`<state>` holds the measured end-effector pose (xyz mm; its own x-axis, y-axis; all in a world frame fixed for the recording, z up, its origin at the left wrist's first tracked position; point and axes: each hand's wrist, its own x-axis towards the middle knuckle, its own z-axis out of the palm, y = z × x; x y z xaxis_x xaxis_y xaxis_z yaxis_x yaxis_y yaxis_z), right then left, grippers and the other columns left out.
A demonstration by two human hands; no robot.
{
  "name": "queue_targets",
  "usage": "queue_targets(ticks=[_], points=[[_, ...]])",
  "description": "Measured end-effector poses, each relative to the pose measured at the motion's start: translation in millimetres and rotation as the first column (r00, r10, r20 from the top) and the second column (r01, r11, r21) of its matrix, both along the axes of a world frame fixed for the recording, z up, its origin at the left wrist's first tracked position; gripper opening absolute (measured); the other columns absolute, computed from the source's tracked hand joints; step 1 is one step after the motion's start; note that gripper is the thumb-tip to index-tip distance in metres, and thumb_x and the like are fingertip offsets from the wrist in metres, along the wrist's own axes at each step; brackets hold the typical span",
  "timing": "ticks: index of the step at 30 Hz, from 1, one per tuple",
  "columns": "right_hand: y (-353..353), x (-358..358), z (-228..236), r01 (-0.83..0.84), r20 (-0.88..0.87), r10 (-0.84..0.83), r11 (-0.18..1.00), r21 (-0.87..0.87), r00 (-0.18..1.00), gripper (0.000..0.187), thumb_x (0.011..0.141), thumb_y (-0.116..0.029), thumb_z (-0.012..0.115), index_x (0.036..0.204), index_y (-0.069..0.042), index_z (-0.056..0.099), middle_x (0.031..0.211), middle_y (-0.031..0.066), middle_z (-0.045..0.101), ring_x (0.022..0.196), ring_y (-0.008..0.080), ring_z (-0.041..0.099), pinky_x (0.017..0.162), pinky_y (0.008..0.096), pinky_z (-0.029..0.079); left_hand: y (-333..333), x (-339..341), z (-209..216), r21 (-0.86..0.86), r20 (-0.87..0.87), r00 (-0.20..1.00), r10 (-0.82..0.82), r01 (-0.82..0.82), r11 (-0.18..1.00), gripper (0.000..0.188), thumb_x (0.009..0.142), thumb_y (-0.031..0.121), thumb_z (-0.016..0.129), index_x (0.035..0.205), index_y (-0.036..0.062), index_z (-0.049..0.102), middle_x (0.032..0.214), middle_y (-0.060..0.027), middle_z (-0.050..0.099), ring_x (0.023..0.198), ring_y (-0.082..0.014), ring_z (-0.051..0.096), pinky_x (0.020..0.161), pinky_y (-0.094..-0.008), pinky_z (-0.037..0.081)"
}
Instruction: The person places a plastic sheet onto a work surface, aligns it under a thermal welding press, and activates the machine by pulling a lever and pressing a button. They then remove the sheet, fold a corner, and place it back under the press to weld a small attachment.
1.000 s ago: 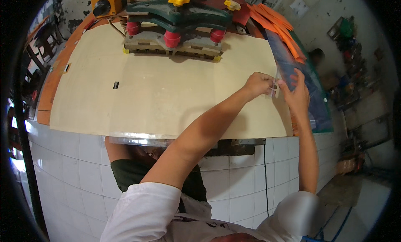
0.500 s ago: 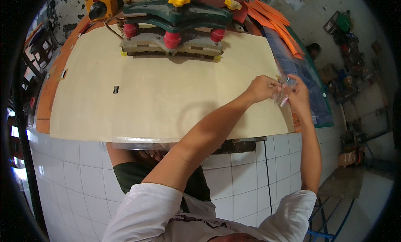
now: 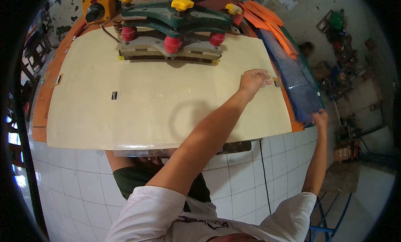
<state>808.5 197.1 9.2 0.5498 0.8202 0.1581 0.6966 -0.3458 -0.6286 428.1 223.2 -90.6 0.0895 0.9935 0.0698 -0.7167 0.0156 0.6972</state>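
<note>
Over the right part of a cream sheet is my left hand. Its fingers are loosely bent and apart, with nothing visible in them. My right hand is farther right, at the near corner of a stack of clear bluish plastic sheets. Its fingers are closed on the corner of the plastic. A clear plastic strip lies along the front edge of the cream sheet, partly overhanging it. Beside my left hand, a small tape piece sits at the cream sheet's right edge.
A green press head with red knobs and yellow handles stands at the back. Left of it is a yellow control box. Orange sheets lie at the back right. A small black piece rests on the cream sheet.
My hands were together at the sheet's right edge on a crumpled clear plastic piece. They have parted: the right moved right and nearer to the plastic stack, the left slightly left. The crumpled piece no longer shows.
</note>
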Motion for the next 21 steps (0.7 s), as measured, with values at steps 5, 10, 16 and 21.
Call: queue_targets(ticks=[5,10,16,21], points=[[18,-88,15,-0.466,0.797,0.236,0.883,0.063,0.556,0.075,0.085,-0.036,0.076,0.144,-0.001,0.046,0.143,0.0259,0.051,0.133,0.0421,0.048,0.109,0.0506,0.04,2,-1,-6,0.021,-0.01,1.0,0.004,-0.004,1.0,0.025,0.098,0.005,0.059,0.118,-0.0091,0.062,0.11,-0.0188,0.069,0.095,-0.0294,0.073,0.081,-0.0348,0.059],[53,-145,-19,-0.637,0.653,0.579,0.748,-0.186,0.488,0.09,0.086,-0.042,0.075,0.152,0.004,0.034,0.153,0.0274,0.041,0.144,0.0431,0.036,0.116,0.0484,0.032,1,-1,-2,0.049,0.016,1.0,0.025,-0.025,0.998,0.023,0.096,0.002,0.06,0.116,-0.0096,0.063,0.109,-0.0194,0.069,0.093,-0.029,0.073,0.082,-0.0349,0.059],[91,-111,-68,-0.562,0.457,0.628,0.774,-0.291,0.63,0.102,0.09,-0.057,0.064,0.158,0.002,0.018,0.164,0.0242,0.023,0.151,0.0412,0.022,0.121,0.0576,0.018,-6,-4,6,0.01,0.084,0.996,0.031,-0.032,0.999,0.023,0.095,0.0,0.058,0.116,-0.0079,0.063,0.109,-0.0191,0.07,0.094,-0.0283,0.072,0.084,-0.0352,0.059],[89,-116,-64,-0.441,0.45,0.609,0.789,-0.429,0.653,0.091,0.091,-0.071,0.051,0.163,-0.026,0.017,0.169,0.0148,0.011,0.155,0.0375,0.009,0.118,0.0676,0.007,-5,-25,12,-0.116,0.365,0.92,0.14,-0.104,0.988,0.012,0.096,0.008,0.062,0.107,0.0041,0.067,0.104,-0.0095,0.069,0.092,-0.0183,0.068,0.083,-0.0306,0.053]])
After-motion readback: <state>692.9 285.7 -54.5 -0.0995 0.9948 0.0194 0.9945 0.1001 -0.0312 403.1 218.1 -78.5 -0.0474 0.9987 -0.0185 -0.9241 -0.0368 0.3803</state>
